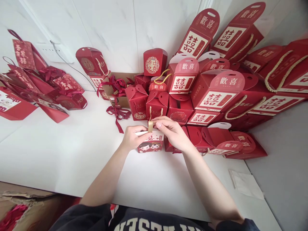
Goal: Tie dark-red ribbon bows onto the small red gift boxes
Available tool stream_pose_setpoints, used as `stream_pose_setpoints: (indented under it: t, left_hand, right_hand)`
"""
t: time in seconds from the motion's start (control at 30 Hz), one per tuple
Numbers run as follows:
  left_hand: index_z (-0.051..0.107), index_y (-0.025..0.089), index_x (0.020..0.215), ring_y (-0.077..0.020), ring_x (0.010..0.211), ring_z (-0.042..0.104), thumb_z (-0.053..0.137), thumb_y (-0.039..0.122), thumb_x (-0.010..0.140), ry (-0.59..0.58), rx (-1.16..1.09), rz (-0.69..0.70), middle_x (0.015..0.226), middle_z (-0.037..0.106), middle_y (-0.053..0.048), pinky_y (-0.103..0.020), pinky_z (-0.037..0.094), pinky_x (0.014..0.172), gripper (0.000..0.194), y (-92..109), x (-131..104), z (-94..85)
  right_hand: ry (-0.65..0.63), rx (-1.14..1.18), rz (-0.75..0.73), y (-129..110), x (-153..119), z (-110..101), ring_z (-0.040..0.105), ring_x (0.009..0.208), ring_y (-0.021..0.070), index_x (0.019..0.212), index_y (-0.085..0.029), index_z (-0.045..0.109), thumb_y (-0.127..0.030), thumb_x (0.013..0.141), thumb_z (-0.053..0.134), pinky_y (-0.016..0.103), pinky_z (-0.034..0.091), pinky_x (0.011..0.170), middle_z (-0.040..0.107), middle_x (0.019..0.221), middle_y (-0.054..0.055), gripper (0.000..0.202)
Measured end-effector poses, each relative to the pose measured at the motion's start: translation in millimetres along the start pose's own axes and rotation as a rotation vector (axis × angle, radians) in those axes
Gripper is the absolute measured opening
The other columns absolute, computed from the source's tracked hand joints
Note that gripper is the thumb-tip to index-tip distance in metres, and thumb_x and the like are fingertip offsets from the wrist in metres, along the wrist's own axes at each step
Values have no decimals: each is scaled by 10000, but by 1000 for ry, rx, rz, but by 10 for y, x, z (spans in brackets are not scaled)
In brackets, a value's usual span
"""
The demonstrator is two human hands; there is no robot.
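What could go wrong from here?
1. Right hand works close to the stacked boxes; a sideways bump might topple the upper ones.
2. Left hand grips the top of the couple box; squeezing hard could crease it.
3. Gold strip stands up between the hands, so it may get bent or pulled crooked.

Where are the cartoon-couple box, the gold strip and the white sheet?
Cartoon-couple box [151,147]: head view, middle of printed front.
Gold strip [150,127]: head view, middle.
White sheet [246,185]: head view, middle of upper face.
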State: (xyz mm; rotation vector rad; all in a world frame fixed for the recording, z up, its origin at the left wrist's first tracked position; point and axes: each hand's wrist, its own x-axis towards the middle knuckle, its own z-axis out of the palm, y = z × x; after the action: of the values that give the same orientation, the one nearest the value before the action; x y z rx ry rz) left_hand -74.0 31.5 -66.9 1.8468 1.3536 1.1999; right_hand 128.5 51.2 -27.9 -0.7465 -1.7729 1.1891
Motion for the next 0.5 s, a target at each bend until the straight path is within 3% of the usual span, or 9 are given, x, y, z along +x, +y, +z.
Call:
stream_pose_setpoints:
  t: [0.1,0.17,0.33,0.5]
  left_hand:
    - [736,152,717,-171,660,678,750,350,774,26,26,-22,702,733,-22,-258,537,637,207,21,18,-19]
    - [746,150,778,-196,747,703,761,364,762,-14,-4,-81,788,754,-41,-279,566,707,215,50,36,-44]
    - [640,189,1212,-265,1099,671,845,352,657,-170,-132,-224,1209,702,-80,-364,571,926,614,-27,-21,-126]
    - [630,178,1229,-317,1076,682,854,344,613,-418,-91,-462,1176,720,-111,-419,594,866,676,-195,-176,-246]
  right_hand:
    - [54,-49,11,-132,-61,-93,626,1070,191,1098,-234,683,-391,956,580,340,477,971,673,1121,49,236]
    - [123,-49,9,-268,-133,-191,638,1028,184,1095,-240,678,-396,957,579,329,496,933,683,1105,41,231]
    - [280,-19,-66,-643,-422,-438,657,917,155,1012,-254,703,-360,946,614,295,525,868,703,1000,14,153]
    - [343,-34,-145,-916,-763,-572,666,848,143,966,-252,718,-287,932,642,264,545,802,716,917,10,90]
